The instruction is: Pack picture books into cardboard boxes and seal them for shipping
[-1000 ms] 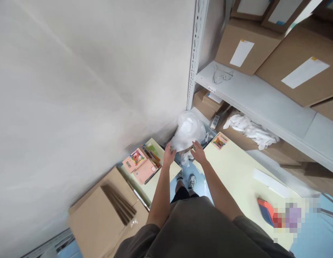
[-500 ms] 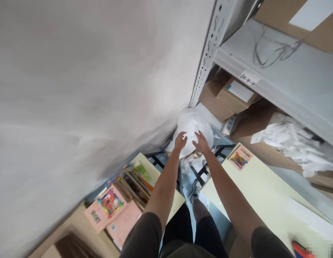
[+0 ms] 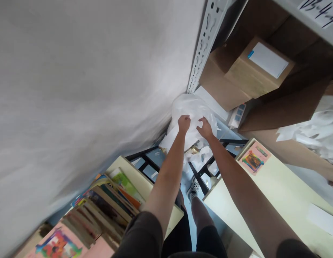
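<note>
A bulging white plastic bag (image 3: pixel 192 104) stands in the corner between the wall and the shelf post. Both my arms stretch down to it. My left hand (image 3: pixel 184 123) is closed at the bag's front face, its fingers curled into the white plastic. To its right, my right hand (image 3: pixel 205 128) is held against or just in front of the bag, thumb and fingers curved and apart. How firmly it touches the plastic cannot be made out. Loose white scraps (image 3: pixel 200 157) lie below the bag, around a black metal frame (image 3: pixel 198 173).
Left stands a pale table (image 3: pixel 169 218) with a row of books (image 3: pixel 112 200). Right is another pale table (image 3: pixel 263 197) bearing a pink booklet (image 3: pixel 254 157). Beyond it are a cardboard box (image 3: pixel 259 68), a power strip (image 3: pixel 237 115) and white paper waste (image 3: pixel 317 129). A white wall (image 3: pixel 88 89) rises left.
My view has moved closer and lower toward the corner. My left hand's fingers, apart before, have closed at the bag. My right hand stays curved beside it.
</note>
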Available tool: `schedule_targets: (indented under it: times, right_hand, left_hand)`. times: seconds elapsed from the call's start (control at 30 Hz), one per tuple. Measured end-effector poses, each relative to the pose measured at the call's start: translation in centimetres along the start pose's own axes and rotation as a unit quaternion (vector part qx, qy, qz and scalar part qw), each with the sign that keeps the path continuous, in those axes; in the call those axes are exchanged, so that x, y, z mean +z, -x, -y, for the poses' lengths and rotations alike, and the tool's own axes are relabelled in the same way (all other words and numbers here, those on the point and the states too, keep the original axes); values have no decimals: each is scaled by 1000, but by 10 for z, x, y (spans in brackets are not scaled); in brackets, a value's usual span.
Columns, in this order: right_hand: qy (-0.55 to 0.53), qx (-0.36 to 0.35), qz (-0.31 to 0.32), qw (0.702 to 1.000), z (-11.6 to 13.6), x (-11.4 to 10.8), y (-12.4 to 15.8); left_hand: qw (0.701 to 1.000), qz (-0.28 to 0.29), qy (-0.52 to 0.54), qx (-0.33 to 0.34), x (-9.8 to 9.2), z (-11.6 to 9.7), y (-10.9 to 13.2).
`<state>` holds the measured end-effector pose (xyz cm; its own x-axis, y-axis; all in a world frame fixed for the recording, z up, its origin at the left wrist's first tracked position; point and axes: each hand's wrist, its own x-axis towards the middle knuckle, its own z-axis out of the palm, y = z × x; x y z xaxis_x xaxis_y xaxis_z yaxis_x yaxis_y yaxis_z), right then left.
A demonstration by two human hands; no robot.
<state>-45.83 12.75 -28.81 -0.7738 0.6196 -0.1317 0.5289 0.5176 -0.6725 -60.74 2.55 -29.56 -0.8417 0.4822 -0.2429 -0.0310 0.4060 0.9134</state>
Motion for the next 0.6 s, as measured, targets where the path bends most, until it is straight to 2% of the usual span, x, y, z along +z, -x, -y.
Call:
schedule_targets:
  times: [0.07, 0.13, 0.23, 0.33, 0.43, 0.53, 0.6]
  right_hand:
    - [-6, 4, -6, 1000, 10, 7, 5]
    - [1, -17, 16, 1000, 29, 16, 14]
    - [3, -62, 53, 997, 65, 29, 29]
    - [-46, -63, 33, 996, 99, 28, 45]
    - [-133, -38, -25, 990, 131, 4, 63]
    - [-222, -17, -45, 974, 167, -39, 88]
    - [-273, -3, -26, 962, 193, -74, 111]
  left_hand:
    - [988, -115, 67, -74, -13, 4, 39]
    - [966, -185, 132, -125, -28, 2, 78]
    - [954, -170, 203, -139, -50, -13, 125]
    - [960, -159, 208, -100, -80, -37, 154]
    - [969, -158, 179, -57, -116, -64, 170]
    - [970, -173, 160, -59, -144, -93, 179]
    - [984, -123, 112, -57, -155, -116, 185]
